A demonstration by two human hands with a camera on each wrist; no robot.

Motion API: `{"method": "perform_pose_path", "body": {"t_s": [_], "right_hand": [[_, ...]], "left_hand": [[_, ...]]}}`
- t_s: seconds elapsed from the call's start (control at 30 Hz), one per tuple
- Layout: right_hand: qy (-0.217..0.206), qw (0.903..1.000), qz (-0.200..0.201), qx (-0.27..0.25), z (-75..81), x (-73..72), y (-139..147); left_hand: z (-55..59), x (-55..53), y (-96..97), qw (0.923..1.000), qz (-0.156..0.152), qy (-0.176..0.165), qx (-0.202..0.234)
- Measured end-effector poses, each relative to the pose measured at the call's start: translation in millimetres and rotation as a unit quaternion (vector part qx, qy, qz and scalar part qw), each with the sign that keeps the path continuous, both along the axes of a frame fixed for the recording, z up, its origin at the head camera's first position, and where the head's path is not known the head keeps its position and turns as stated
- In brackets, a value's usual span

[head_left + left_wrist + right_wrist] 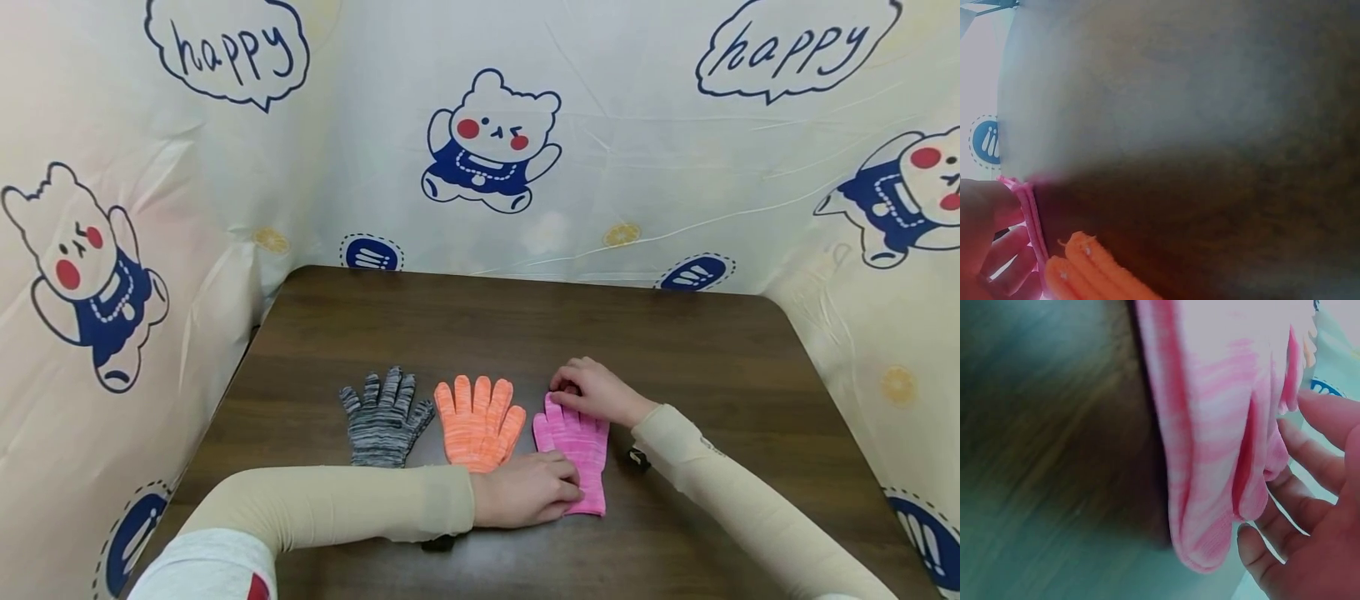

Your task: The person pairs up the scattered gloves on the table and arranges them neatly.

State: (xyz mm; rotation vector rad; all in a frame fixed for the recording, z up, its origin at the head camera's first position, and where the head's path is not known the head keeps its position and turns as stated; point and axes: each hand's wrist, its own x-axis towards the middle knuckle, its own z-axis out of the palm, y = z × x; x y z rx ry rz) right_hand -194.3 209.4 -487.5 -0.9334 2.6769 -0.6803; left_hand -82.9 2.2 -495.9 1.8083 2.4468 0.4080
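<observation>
A pink knitted glove point(577, 454) lies flat on the brown table, fingers pointing away from me. At its cuff end, my left hand point(527, 490) reaches across from the left, its fingertips resting on the glove. Seen from the left wrist, the pink cuff point(1032, 219) runs along the fingers and thumb. My right hand point(603, 393) is over the glove's far fingertips. Loosely bent, spread fingers point(1300, 500) touch the pink fingertips in the right wrist view. To the left lies an orange glove point(480, 421), its cuff hidden behind my left hand and sleeve.
Further left lies a dark grey striped glove point(384, 421), its lower end covered by my left sleeve point(360, 504). The brown table point(525, 317) has rounded far corners. Pale printed cloth point(637, 167) hangs behind it and along both sides.
</observation>
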Motion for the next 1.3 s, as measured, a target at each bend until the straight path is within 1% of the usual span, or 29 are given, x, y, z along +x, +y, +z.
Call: {"method": "perform_pose_path", "body": {"t_s": [0.17,0.33,0.4,0.47,0.63,0.8,0.93,1.1,1.3], "right_hand": [[0.0,0.9999,0.002,0.011,-1.7,-0.6,-3],[0.038,0.9992,0.011,0.005,-5.0,-1.9,-4],[0.055,0.9984,0.014,0.01,-6.6,-2.2,-4],[0.062,0.9978,0.014,0.017,-7.5,-2.5,-5],[0.056,0.9981,0.012,0.023,-7.2,-2.0,-6],[0.043,0.9989,0.014,0.011,-1.0,3.0,-11],[0.063,0.997,0.043,0.011,4.6,9.2,-18],[0.092,0.9917,0.083,0.033,5.8,14.5,-24],[0.106,0.9881,0.099,0.051,1.1,15.7,-26]], "left_hand": [[-1.0,0.1,0.0,1.0,0.0,0.002,-0.001],[-2.1,-0.1,0.0,1.0,-0.002,0.005,0.002],[-2.2,-0.2,-0.3,1.0,-0.004,0.007,0.001],[-2.1,-0.1,-0.6,1.0,-0.004,0.007,-0.001],[-1.6,0.3,-1.2,1.0,-0.003,0.002,-0.002],[-1.8,0.4,-1.3,1.0,-0.001,-0.002,0.001],[-2.0,0.6,-1.3,1.0,0.0,0.003,0.002],[-1.2,0.9,-2.0,1.0,0.0,0.003,0.0],[-1.1,1.4,-2.4,1.0,0.0,0.002,-0.002]]}}
